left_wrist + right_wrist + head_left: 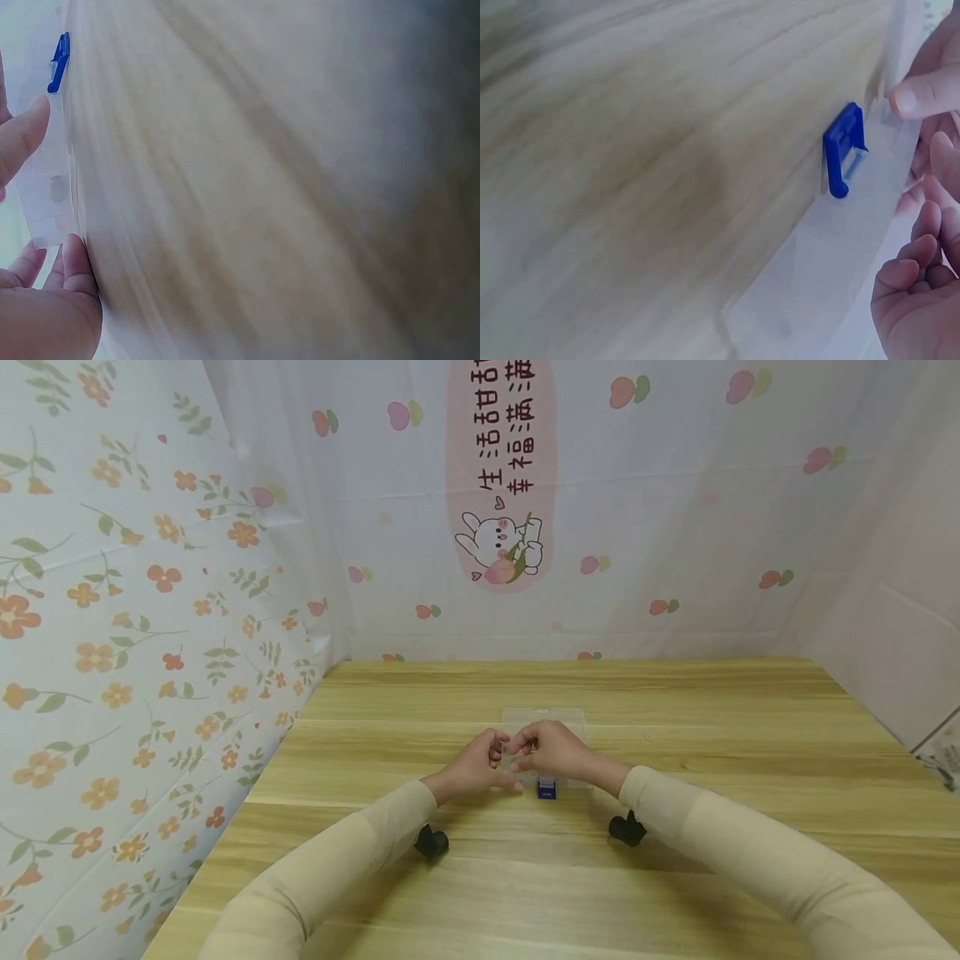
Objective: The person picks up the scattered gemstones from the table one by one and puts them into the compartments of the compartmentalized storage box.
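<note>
Clear box (802, 277) sits by your half-curled left fingers (497, 741) and right fingers (921, 253), hold unclear, its blue latch (844, 135) beside them seemingly unfastened, work unfinished.

We count two hands (476, 766) (557, 750); one clear box (543, 716) by them; one blue latch (547, 790) near the right hand. Below the wrists we find two black devices (432, 843) (627, 829); one table (517, 893).

the latch (547, 790) is blue on a clear, colourless plastic box (810, 270), the desk (525, 893) yellow-brown with streaked wood grain, the sleeves (337, 847) plain cream, the side curtain (142, 572) white with orange flowers (243, 533) and green leaves (220, 664), and the rear curtain (652, 527) white with pink, orange and green motifs (622, 392).
</note>
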Tool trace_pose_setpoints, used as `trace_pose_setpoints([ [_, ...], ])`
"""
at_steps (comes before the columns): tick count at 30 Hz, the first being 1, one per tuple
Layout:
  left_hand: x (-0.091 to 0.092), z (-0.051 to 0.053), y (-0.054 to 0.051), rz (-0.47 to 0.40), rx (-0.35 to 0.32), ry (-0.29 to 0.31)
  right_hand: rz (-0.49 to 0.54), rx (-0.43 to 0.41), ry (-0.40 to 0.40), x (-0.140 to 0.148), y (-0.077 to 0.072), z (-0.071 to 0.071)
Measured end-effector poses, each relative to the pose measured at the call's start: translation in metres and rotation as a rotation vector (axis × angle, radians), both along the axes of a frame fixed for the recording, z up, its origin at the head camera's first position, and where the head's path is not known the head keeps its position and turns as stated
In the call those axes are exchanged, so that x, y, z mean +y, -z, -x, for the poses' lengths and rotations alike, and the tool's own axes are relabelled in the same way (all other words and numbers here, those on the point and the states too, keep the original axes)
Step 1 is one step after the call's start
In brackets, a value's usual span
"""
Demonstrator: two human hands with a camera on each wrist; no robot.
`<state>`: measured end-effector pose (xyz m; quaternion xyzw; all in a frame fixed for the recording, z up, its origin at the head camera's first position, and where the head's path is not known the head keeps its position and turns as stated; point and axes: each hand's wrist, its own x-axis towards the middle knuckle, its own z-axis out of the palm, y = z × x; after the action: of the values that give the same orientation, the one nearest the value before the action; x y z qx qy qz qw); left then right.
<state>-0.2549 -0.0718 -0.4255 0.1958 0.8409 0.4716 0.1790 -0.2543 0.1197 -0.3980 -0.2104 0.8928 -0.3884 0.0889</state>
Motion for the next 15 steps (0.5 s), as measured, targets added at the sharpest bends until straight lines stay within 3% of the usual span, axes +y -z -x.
trace_pose_setpoints([
  [15, 0.002, 0.001, 0.001, 0.011, 0.017, -0.033, 0.051, 0.003, 0.077, 0.040, -0.008, -0.003],
])
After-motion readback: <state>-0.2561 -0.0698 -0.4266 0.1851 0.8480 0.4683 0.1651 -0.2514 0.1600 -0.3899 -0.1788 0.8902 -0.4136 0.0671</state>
